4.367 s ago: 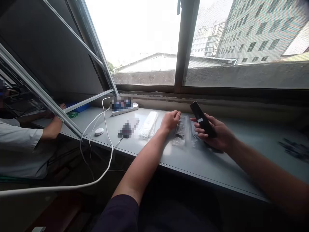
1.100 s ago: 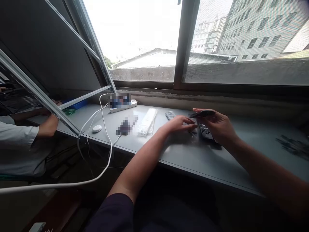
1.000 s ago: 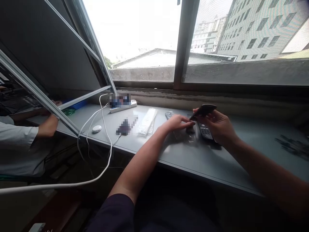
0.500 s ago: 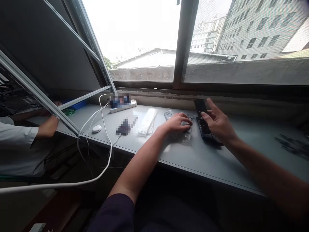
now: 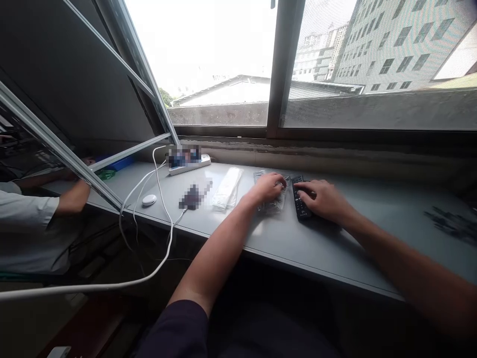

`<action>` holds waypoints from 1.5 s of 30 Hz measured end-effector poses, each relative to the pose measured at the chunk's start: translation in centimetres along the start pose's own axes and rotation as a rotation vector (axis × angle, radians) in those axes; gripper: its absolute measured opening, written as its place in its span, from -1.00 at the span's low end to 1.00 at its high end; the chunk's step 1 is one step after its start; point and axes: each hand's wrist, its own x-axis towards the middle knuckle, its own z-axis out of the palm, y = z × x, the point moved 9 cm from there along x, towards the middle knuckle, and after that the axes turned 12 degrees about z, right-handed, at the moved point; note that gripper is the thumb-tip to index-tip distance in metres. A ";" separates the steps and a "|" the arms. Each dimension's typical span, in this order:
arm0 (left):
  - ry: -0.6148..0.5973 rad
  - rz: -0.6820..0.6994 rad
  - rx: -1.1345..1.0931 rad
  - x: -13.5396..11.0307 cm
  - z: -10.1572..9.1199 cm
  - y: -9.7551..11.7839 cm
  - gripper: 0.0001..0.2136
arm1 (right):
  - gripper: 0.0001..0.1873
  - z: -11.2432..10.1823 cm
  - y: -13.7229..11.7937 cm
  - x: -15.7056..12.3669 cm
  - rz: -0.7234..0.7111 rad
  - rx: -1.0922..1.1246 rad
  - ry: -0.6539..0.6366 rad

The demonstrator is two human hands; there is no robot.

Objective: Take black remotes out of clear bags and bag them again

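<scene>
Left hand (image 5: 266, 189) palm-down on the desk (image 5: 357, 243), fingers curled, gripping a clear plastic bag (image 5: 271, 200). Right hand (image 5: 323, 199) lay just beside it, fingers over the end of a black TV remote (image 5: 299, 199); can't tell if they were gripping. Remote flat on the desk, buttons up, its markings too small to read. Further left: white packet (image 5: 227, 188), white mouse (image 5: 149, 200), power strip (image 5: 188, 165), label blurred. Open window frame (image 5: 55, 146) crossed in front of a co-worker's arm (image 5: 74, 195).
</scene>
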 end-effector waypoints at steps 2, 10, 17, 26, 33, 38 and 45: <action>0.017 -0.007 0.014 0.1 -0.1 -0.3 -0.65 | -0.48 0.5 0.3 0.1 -0.001 -0.085 0.002; 0.076 -0.057 0.087 -0.2 -1.0 -0.3 -0.69 | -0.39 0.3 0.8 0.0 0.027 -0.179 0.056; 0.173 -0.210 0.123 -0.9 -1.7 -1.8 -0.67 | -0.06 2.1 4.1 0.5 0.211 -0.148 -0.114; 0.026 -0.084 0.133 -0.2 0.0 -1.1 -0.54 | 0.00 2.9 2.4 -0.2 0.088 -0.222 -0.178; -0.059 -0.013 0.096 0.2 0.9 -0.5 -0.47 | -0.01 3.8 3.0 0.2 0.141 -0.267 -0.191; -0.042 -0.005 0.089 0.2 0.8 -0.3 -0.50 | -0.02 3.6 2.6 0.3 0.179 -0.279 -0.140; 0.027 -0.054 0.120 -0.1 0.0 -0.9 -0.63 | -0.01 1.9 1.4 -0.3 0.219 -0.324 -0.101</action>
